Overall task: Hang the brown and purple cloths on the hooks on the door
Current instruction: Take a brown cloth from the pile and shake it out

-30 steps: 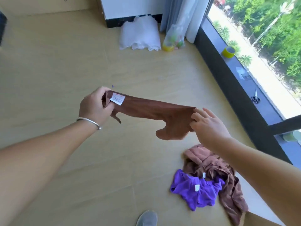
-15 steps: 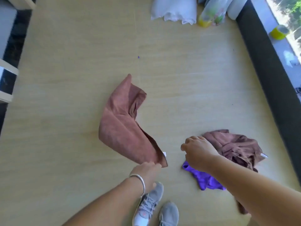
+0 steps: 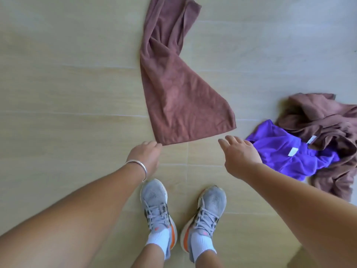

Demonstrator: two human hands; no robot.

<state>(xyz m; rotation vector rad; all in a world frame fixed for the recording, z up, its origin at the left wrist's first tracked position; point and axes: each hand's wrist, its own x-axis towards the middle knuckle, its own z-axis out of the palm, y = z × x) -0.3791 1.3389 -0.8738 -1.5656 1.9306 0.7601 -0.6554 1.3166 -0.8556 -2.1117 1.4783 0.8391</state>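
A brown cloth [image 3: 173, 78] stretches away from me over the wooden floor, twisted near its far end. My left hand [image 3: 145, 157], with a silver bracelet at the wrist, pinches its near left corner. My right hand [image 3: 238, 153] hovers empty with loosely spread fingers just below the cloth's near right corner, not touching it. To the right a purple cloth [image 3: 286, 149] with a white label lies crumpled on the floor, partly on top of a second brown cloth [image 3: 328, 120]. No door or hooks are in view.
The pale wooden floor [image 3: 67, 93] fills the view. My two feet in grey sneakers [image 3: 183, 211] stand just below my hands.
My right hand has let go of the brown cloth, which swung outward while the left hand kept one corner. My view has tilted straight down, so the window and curtain are gone.
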